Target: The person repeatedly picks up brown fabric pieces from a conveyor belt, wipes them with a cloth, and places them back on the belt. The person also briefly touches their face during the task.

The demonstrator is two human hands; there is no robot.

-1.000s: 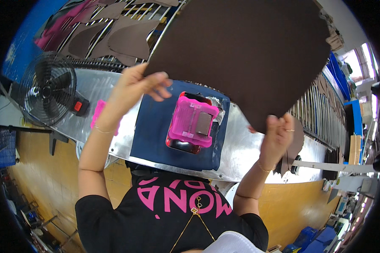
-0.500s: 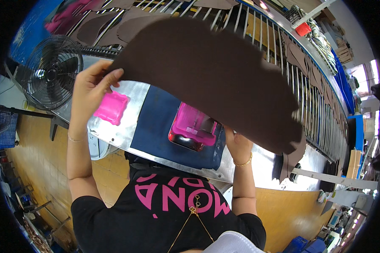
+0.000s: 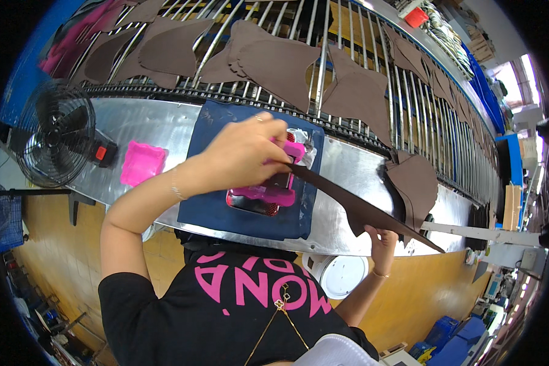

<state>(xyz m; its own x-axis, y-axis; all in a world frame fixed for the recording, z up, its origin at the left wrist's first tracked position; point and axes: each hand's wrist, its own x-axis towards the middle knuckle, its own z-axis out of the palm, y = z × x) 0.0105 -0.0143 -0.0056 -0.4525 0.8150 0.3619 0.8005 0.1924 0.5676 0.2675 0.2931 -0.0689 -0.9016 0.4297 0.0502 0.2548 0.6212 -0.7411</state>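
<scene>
A dark brown cut panel [image 3: 355, 206] of thin sheet material stretches between my hands, seen nearly edge-on. My left hand [image 3: 254, 149] is closed on its left end, over a pink tray [image 3: 273, 194]. Lower down to the right, my right hand [image 3: 382, 240] pinches the panel's near edge. The pink tray rests on a black and red object, partly hidden, on a dark blue mat [image 3: 208, 163]. Just beyond the held panel, similar brown panels [image 3: 418, 186] lie stacked on the metal table [image 3: 343, 165].
A rack or conveyor of metal rods [image 3: 320, 82] carries several brown panels [image 3: 268, 61] along the table's far side. A black fan [image 3: 56, 131] stands at the left, near a second pink tray [image 3: 143, 163]. A white lidded bucket [image 3: 344, 276] is below the table's front edge.
The panel has swung down from above the rods to low over the table's right part. My left hand moved right across the mat; my right hand moved right and nearer.
</scene>
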